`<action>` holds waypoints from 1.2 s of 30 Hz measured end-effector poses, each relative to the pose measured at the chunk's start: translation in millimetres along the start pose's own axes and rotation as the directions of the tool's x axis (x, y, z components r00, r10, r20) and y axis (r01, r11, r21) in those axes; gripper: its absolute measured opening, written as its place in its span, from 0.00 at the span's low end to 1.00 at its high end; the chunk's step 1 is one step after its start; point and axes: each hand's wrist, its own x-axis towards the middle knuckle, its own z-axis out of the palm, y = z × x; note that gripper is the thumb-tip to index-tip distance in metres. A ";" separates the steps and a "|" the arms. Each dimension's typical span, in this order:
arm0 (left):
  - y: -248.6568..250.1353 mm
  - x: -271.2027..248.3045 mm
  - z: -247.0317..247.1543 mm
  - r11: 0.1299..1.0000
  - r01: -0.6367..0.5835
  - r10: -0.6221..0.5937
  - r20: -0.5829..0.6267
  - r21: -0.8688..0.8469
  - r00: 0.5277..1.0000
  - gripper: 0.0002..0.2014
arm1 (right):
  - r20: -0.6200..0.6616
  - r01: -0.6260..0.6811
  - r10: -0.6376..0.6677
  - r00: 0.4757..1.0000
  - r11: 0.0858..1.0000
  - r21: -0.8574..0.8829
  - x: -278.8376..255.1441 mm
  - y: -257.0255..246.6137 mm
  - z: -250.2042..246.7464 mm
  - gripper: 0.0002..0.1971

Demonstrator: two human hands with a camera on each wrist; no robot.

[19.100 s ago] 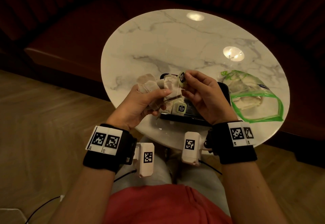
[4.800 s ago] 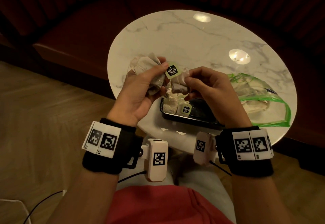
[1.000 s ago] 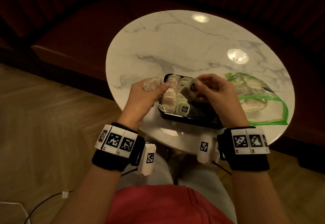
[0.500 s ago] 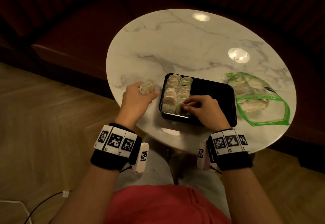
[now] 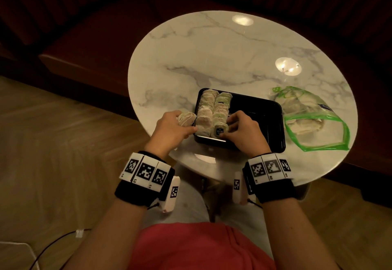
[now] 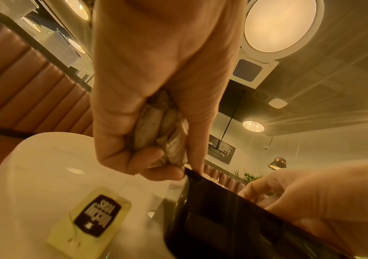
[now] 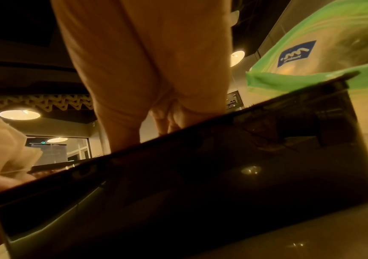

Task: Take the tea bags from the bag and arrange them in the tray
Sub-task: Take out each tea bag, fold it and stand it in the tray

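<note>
Two hands at tray (image 5: 273, 125): left hand (image 5: 171, 130) clutches spare tea bags (image 5: 186, 118); right hand (image 5: 244, 132) pinches tagged bag (image 5: 220, 128).

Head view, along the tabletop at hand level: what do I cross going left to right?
left hand gripping tea bags → rows of tea bags in the tray → right hand → bare part of the black tray → green-edged bag

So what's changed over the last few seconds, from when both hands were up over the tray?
The right hand came down into the black tray and is setting its tea bag at the near end of the second row. The left hand dropped to the tray's left edge, still gripping a bunch of tea bags. The green-edged bag and the tray stayed put.
</note>
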 end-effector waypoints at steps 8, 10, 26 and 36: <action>-2.0 1.5 0.7 1.000 0.019 -0.019 -0.001 -0.007 1.000 0.12 | 0.037 -0.079 0.084 0.996 0.990 -0.120 8.0 -1.4 6.6 0.17; -3.0 1.8 0.6 1.000 0.022 -0.022 -0.001 -0.014 1.000 0.12 | 0.021 -0.058 0.061 0.998 0.991 -0.120 8.0 -1.6 9.6 0.13; 0.3 -1.5 1.0 0.999 0.028 -0.028 -0.012 -0.031 1.000 0.12 | -0.048 0.031 -0.030 0.998 0.999 0.012 3.4 -1.5 -1.9 0.23; 0.5 -0.9 1.0 0.999 0.038 -0.038 -0.001 -0.035 0.999 0.12 | 0.006 0.075 -0.074 0.997 0.995 -0.063 -3.7 -6.1 -4.7 0.21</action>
